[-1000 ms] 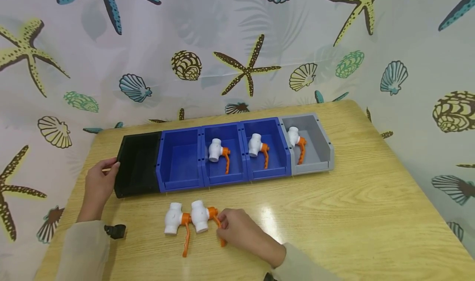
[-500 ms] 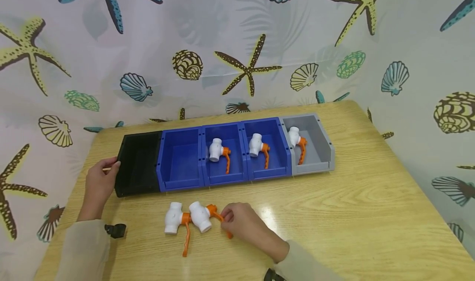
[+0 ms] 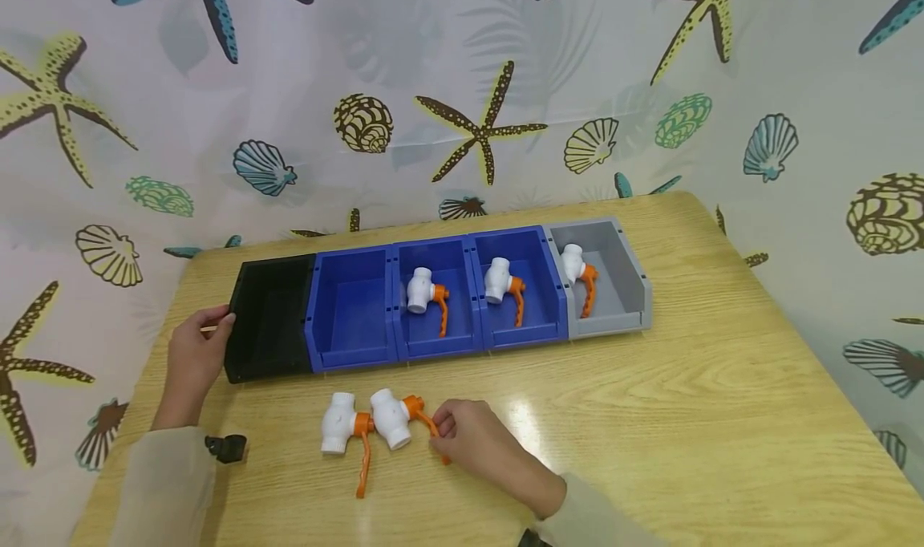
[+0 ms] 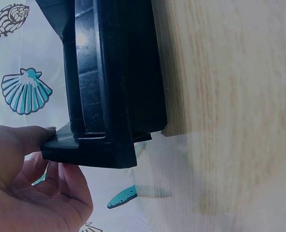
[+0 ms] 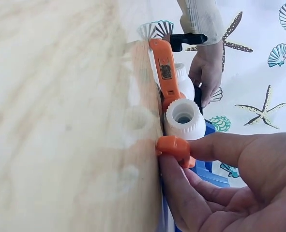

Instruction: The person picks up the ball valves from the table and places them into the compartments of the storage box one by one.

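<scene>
My left hand [image 3: 197, 356] pinches the left wall of a black bin [image 3: 270, 314] between thumb and fingers; the left wrist view shows the thumb on top of the rim [image 4: 92, 152] and fingers beneath. My right hand [image 3: 480, 447] pinches the orange handle [image 5: 174, 147] of a white ball valve [image 3: 391, 419] lying on the table, slightly tilted. Just left of it lies a second white ball valve [image 3: 338, 424], its orange handle [image 3: 363, 467] pointing toward me. The two valves are very close together; the head view cannot tell whether they touch.
Right of the black bin stand a blue bin [image 3: 354, 354] with nothing in it, two more blue bins [image 3: 440, 344] [image 3: 523, 336] and a grey bin [image 3: 638, 290], joined in a row. One valve lies in each of these last three. A patterned cloth [image 3: 404, 66] hangs behind the table.
The right hand has shifted slightly right and turned the held valve's handle outward, so the valve lies more tilted. My left hand stays on the black bin.
</scene>
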The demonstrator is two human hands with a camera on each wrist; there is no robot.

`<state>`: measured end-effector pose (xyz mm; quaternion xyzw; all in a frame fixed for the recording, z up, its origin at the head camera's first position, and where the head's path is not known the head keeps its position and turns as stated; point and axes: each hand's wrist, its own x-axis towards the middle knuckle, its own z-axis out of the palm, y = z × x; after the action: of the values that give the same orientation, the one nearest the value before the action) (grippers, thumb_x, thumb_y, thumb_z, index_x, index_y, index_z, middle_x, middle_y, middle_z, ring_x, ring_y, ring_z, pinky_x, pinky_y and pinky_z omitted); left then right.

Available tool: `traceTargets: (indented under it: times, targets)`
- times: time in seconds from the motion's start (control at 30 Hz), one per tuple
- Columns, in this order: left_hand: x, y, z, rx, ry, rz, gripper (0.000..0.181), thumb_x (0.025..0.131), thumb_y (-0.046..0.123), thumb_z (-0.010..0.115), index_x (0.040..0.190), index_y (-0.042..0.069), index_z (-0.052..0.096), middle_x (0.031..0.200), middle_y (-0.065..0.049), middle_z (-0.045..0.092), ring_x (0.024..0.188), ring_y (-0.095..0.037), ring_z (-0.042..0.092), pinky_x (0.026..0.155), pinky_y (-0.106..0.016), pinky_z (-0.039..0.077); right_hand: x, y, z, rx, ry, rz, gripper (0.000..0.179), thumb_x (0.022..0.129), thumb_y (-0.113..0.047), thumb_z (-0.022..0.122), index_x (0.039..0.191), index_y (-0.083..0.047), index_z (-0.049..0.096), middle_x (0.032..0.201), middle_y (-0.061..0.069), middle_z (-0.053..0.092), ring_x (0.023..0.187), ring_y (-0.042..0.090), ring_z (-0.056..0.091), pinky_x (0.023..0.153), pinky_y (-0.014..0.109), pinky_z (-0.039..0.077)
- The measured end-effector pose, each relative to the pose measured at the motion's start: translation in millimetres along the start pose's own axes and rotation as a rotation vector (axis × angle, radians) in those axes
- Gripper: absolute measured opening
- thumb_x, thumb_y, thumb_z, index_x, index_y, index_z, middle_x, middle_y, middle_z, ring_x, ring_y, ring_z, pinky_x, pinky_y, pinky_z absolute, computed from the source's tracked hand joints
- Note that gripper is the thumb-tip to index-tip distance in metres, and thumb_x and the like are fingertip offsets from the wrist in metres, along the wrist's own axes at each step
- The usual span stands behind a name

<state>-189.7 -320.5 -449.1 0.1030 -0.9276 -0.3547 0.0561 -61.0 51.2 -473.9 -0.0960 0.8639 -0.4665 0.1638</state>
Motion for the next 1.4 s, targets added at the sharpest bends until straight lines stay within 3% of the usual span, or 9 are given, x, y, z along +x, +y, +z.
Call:
traceTargets:
  times: [0.27, 0.7, 1.0, 1.4]
  targets:
    - [1.2, -2.1, 0.8, 0.007, 0.005, 0.008, 0.047, 0.098, 0.034, 0.044, 0.13, 0.0, 0.051, 0.119, -0.02, 0.055, 0.096, -0.026, 0.052, 0.062, -0.016, 0.042, 2.9, 4, -5, 0.044, -0.032, -0.012, 0.01, 0.076, -0.002, 0.069, 0.085, -0.002, 0.065, 0.067, -0.006, 0.058, 0.057, 0.005, 0.054, 0.051, 0.02, 0.046]
    - [2.4, -1.8, 0.9, 0.013, 0.001, 0.008, 0.047, 0.098, 0.035, 0.043, 0.13, 0.001, 0.052, 0.12, -0.02, 0.055, 0.097, -0.026, 0.052, 0.063, -0.017, 0.042, 10.9, 11, -9, 0.155, -0.112, 0.034, 0.01, 0.077, -0.006, 0.071, 0.085, -0.004, 0.067, 0.07, -0.003, 0.061, 0.062, 0.009, 0.056, 0.053, 0.022, 0.045]
    - [2.4, -2.8, 0.5, 0.009, 0.004, 0.021, 0.048, 0.098, 0.035, 0.044, 0.129, 0.0, 0.052, 0.12, -0.021, 0.055, 0.098, -0.028, 0.053, 0.062, -0.015, 0.041, 11.5, 7, -8, 0.328, -0.165, 0.03, 0.014, 0.081, -0.005, 0.069, 0.094, -0.004, 0.067, 0.076, 0.002, 0.063, 0.064, 0.015, 0.061, 0.056, 0.028, 0.051]
    - [2.7, -3.8, 1.0, -0.006, 0.007, 0.003, 0.048, 0.098, 0.035, 0.044, 0.13, 0.001, 0.051, 0.119, -0.019, 0.055, 0.098, -0.027, 0.053, 0.063, -0.014, 0.041, 12.0, -18, -35, 0.423, -0.059, 0.003, 0.02, 0.082, -0.009, 0.067, 0.102, -0.004, 0.066, 0.083, 0.005, 0.064, 0.075, 0.018, 0.061, 0.068, 0.035, 0.053]
